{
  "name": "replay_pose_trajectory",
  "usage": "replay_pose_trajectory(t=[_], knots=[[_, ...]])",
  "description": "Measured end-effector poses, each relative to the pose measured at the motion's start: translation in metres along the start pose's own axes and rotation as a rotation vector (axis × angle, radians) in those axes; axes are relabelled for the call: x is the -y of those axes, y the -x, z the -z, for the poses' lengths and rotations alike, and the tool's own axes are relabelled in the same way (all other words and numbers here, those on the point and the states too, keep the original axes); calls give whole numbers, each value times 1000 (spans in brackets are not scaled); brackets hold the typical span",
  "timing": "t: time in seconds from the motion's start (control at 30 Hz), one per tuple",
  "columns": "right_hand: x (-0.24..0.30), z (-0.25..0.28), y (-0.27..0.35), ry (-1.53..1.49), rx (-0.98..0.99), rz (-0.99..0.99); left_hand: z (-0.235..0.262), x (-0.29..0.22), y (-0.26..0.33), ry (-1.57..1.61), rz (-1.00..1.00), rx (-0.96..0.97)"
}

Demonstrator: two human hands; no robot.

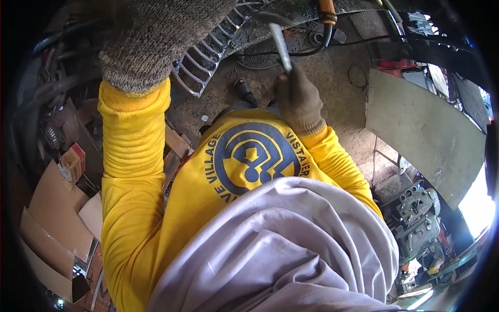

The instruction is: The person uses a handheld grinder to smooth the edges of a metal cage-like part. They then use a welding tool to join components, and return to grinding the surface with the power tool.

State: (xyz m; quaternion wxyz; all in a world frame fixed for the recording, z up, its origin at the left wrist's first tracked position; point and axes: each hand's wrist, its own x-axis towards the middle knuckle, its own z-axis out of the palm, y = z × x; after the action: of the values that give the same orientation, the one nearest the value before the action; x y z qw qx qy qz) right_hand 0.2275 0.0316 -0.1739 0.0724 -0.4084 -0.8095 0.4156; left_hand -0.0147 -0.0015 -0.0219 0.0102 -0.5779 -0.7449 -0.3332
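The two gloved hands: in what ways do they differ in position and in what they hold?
The left hand is raised close to the camera and looks large; the right hand is lower, farther away and looks small. The right hand grips a grey metal tool; whether the left hand holds anything cannot be told. Both wear grey-brown knitted gloves over yellow sleeves.

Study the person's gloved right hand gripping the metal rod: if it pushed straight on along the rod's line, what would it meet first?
The right hand holds a metal rod pointing up and away. Straight on, its tip would probably first meet the dark curved metal edge beside the chrome grille, though depth is unclear.
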Motion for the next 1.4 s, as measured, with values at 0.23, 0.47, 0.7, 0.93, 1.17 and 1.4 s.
replay_pose_trajectory(t=[0.23,0.47,0.7,0.93,1.17,1.4], knots=[[9,5,0,8,35,-16,0,2,-1,3,10,-1],[9,2,-6,95,42,16,1,6,-3,13,23,6],[-2,-2,-7,83,-34,55,-7,11,-5,37,12,8],[0,-3,-3,122,-42,167,4,8,-2,12,49,12],[-11,-6,-7,146,-90,261,5,10,-1,21,49,9],[-19,-9,-8,135,-108,276,3,11,-3,25,38,3]])
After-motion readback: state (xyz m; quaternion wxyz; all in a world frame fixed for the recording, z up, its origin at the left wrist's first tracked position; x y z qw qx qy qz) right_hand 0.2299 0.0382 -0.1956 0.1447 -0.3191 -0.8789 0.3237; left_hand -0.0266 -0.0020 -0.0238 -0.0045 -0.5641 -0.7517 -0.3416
